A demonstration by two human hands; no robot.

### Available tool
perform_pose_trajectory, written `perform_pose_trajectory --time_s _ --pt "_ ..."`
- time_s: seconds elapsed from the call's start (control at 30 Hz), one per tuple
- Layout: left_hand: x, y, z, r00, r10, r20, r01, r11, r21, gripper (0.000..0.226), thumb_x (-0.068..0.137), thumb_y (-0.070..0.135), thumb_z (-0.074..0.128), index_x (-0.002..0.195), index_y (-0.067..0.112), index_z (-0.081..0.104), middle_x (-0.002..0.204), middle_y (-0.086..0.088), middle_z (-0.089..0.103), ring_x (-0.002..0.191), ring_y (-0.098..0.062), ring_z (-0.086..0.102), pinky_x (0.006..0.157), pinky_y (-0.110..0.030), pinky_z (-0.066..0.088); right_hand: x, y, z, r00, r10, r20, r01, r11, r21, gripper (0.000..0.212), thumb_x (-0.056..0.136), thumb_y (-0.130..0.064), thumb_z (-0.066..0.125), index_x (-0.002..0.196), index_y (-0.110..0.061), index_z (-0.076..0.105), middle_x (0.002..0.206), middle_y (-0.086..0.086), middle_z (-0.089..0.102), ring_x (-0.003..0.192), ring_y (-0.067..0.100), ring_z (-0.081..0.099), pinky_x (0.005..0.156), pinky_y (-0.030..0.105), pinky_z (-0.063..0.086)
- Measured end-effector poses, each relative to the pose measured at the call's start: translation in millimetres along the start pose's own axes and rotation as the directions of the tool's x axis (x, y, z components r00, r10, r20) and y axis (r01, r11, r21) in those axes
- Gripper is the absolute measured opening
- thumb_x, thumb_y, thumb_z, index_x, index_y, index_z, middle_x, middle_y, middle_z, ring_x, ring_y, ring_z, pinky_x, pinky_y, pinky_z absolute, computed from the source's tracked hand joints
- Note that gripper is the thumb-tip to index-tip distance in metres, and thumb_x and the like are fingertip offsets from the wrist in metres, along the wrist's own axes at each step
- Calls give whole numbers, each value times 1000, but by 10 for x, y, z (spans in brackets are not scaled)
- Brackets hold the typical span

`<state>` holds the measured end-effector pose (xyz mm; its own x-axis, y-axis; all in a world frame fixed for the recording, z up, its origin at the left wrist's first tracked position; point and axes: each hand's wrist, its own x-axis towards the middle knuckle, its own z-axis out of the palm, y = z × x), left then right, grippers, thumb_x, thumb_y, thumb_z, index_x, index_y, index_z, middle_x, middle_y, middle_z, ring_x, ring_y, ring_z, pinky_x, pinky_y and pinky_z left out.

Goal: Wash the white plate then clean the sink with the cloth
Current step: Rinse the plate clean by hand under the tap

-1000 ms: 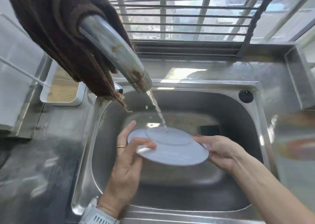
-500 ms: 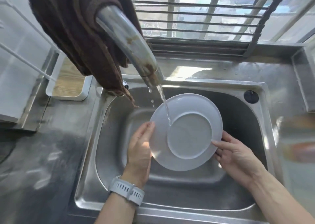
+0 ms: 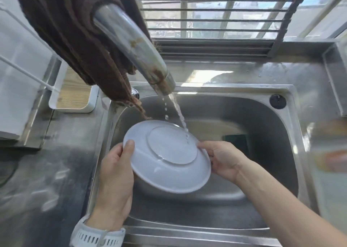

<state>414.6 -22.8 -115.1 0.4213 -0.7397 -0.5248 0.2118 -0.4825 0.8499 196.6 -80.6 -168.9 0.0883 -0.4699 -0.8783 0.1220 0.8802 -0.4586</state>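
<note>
**— Where's the plate, and how have you got it?**

— The white plate [image 3: 167, 158] is between my hands, over the sink [image 3: 234, 205], bottom side up and tilted down toward me. My left hand [image 3: 115, 175] grasps its left rim, thumb on top and fingers curled underneath. My right hand [image 3: 223, 158] pinches the far right rim. The stream from the tap [image 3: 135, 47] lands just beside my right fingertips.

**— What could go wrong?**

— I'd say a slip. The plate is wet and I only hold it by the edges, so if one hand shifts it could drop into the steel basin below and chip. Water hitting that slope could also splash off toward me. The frayed end of the brown cloth [image 3: 75, 40], draped over the tap, hangs just above the rim beyond my left thumb and might drag across the plate.

**— And around you?**

— A wet steel counter [image 3: 56, 171] lies on both sides of my hands. A white tray [image 3: 75, 98] sits beyond my left hand, something dark green [image 3: 236, 141] lies in the basin past my right, and a barred window [image 3: 216, 15] is straight ahead.
</note>
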Motion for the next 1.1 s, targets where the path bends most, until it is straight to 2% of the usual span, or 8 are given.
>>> perform_pose_trajectory --time_s 0.17,0.27,0.4,0.57,0.67,0.77,0.97,1.1 --pt "-36 -133 -62 986 -137 -98 125 985 -121 24 106 22 52 103 13 74 89 -1 82 82 -16 75 73 -36 53 -319 -58 42 959 -282 -10 263 906 -332 21 95 -22 60 103 -10 75 100 10 78 92 27 74 83 44 58" --pt "-5 -262 71 979 -131 -159 113 987 -114 26 107 29 49 107 19 73 93 2 81 88 -19 73 72 -34 55 -482 96 91 866 -499 -21 347 631 -694 38 100 -44 44 134 -32 56 138 -5 59 125 18 55 106 39 45" --pt "60 -356 244 985 -21 -170 19 1000 -13 30 107 38 47 101 21 72 94 -2 78 95 -28 72 86 -50 60 -600 420 243 806 -567 170 403 315 -859 68 94 -68 5 157 -44 -1 165 -17 -19 148 2 -25 125 36 -8" --pt "30 -440 368 959 282 -27 -265 925 273 39 105 40 42 78 18 59 69 12 64 65 -7 55 68 -27 47 -292 355 581 571 -652 498 561 -132 -817 59 103 -49 8 160 -33 12 169 -7 -2 154 16 -16 125 43 -6" --pt "-49 -456 352 944 330 0 -315 900 301 39 99 45 38 75 19 54 64 14 56 60 -5 48 59 -22 41 32 160 570 549 -734 399 578 -11 -816 56 102 -54 15 155 -40 26 166 -11 19 154 13 9 125 38 7" --pt "-108 -452 314 936 348 -45 -319 898 304 43 103 48 39 76 17 53 63 14 53 59 -4 45 56 -19 38 188 70 434 718 -695 36 426 398 -813 61 100 -61 17 155 -37 27 162 -5 31 149 18 26 121 42 22" --pt "-47 -534 327 939 313 -143 -272 929 251 37 96 52 40 80 24 56 67 15 59 65 -11 51 67 -38 45 -23 231 727 544 -733 408 592 -10 -806 61 99 -59 4 156 -43 20 167 -11 12 154 11 2 124 38 -3" --pt "-19 -499 249 944 277 -180 -252 956 151 46 93 64 45 78 22 55 69 7 54 71 -20 48 70 -48 44 137 91 490 740 -665 -103 380 540 -751 59 95 -68 20 142 -39 42 140 -2 53 129 24 48 106 43 38"
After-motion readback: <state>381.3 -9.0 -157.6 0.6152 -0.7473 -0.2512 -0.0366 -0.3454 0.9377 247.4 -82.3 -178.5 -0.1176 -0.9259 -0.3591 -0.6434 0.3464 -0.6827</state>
